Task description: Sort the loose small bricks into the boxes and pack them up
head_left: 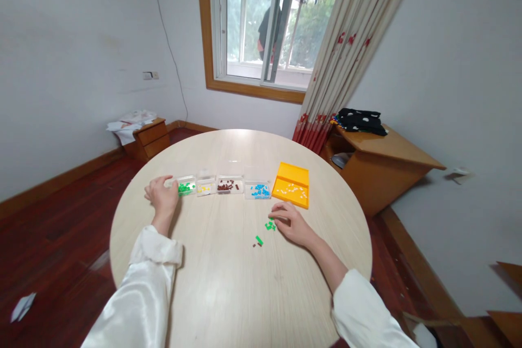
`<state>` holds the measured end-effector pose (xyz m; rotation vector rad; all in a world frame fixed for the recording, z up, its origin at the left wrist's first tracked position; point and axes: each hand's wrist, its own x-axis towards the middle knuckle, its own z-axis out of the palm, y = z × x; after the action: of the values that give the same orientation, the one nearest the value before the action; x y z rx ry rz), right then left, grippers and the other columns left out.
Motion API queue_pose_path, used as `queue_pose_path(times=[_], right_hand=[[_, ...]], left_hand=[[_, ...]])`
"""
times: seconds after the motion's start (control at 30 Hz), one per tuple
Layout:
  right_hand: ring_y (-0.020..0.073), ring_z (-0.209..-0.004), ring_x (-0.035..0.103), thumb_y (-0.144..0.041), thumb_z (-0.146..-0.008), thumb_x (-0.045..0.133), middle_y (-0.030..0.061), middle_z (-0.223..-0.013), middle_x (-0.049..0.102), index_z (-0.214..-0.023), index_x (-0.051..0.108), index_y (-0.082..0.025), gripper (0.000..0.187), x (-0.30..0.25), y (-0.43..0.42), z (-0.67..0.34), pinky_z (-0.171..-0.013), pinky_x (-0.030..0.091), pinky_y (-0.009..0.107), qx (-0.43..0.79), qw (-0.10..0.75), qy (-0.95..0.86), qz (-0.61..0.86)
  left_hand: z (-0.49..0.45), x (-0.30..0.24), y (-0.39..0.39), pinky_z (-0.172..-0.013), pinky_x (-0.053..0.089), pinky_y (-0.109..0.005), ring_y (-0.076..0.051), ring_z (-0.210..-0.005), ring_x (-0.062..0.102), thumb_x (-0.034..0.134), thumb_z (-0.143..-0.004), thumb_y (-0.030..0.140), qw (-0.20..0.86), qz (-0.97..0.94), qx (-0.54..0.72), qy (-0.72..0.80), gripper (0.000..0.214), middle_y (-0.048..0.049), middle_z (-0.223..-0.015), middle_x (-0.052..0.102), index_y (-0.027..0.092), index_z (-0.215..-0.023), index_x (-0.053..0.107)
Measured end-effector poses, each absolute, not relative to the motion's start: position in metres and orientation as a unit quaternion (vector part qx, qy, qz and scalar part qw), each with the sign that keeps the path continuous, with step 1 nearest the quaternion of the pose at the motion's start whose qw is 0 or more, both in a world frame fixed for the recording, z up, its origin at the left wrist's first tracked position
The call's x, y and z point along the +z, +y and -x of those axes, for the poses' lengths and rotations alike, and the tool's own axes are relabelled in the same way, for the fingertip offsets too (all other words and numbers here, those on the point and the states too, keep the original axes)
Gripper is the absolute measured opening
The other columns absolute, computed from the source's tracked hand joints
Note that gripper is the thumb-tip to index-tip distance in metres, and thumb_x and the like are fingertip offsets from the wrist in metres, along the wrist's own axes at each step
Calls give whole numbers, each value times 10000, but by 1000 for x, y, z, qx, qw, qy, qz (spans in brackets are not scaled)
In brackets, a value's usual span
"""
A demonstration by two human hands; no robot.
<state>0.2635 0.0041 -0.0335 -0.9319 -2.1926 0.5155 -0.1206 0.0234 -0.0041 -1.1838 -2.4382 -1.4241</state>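
My left hand (161, 194) is at the left end of a clear plastic box (193, 192) on the round table, its fingers and thumb closed around that end. Small green toy bricks (185, 188) lie inside this box. Over a loose pile of green bricks (269, 225) on the tabletop, my right hand (292, 224) is bent with its fingertips together. A bit of green shows at those fingertips, partly hidden by the fingers. Closer to me lie a longer green brick (259, 240) and small brown bricks (256, 245).
Right of the green box stand clear boxes with yellow bricks (205, 188), brown bricks (227, 186) and blue bricks (261, 191). An open yellow case (294, 168) holds white pieces. Beyond the round table (220, 283) are a small cabinet (151, 138), a wooden desk (391, 149) and a curtain (346, 43).
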Motion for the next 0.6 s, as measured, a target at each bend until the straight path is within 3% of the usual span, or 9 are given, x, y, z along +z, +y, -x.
queue_pose_path(times=[0.13, 0.33, 0.47, 0.6], right_hand=[[198, -983, 556, -137, -793, 568, 74, -1015, 606, -938, 700, -214, 211, -35, 5, -264, -903, 454, 394, 204, 344, -841, 365], [203, -989, 557, -187, -785, 612, 73, -1022, 608, -934, 698, -214, 174, -35, 6, -263, -909, 448, 395, 210, 339, -836, 377], [201, -969, 558, -194, -793, 612, 75, -1006, 607, -851, 692, -201, 99, -35, 6, -263, -896, 447, 397, 218, 337, -831, 386], [195, -933, 567, -184, -806, 597, 70, -967, 619, -796, 676, -195, 81, -34, 7, -261, -867, 452, 389, 227, 342, -826, 387]], left_hand=[[114, -1, 23, -962, 295, -523, -335, -1118, 423, 569, -775, 329, 33, 386, -442, -809, 389, -144, -1146, 547, 167, -1125, 624], [104, 7, 19, -931, 292, -486, -312, -1088, 441, 557, -793, 321, 54, 409, -463, -784, 459, -123, -1125, 568, 183, -1231, 540], [95, 10, 17, -899, 296, -447, -279, -995, 493, 536, -796, 318, 80, 435, -492, -750, 392, -105, -1044, 608, 167, -1157, 558], [67, 9, 14, -878, 312, -420, -246, -865, 548, 526, -788, 300, 53, 528, -494, -688, 191, -81, -819, 639, 156, -858, 633]])
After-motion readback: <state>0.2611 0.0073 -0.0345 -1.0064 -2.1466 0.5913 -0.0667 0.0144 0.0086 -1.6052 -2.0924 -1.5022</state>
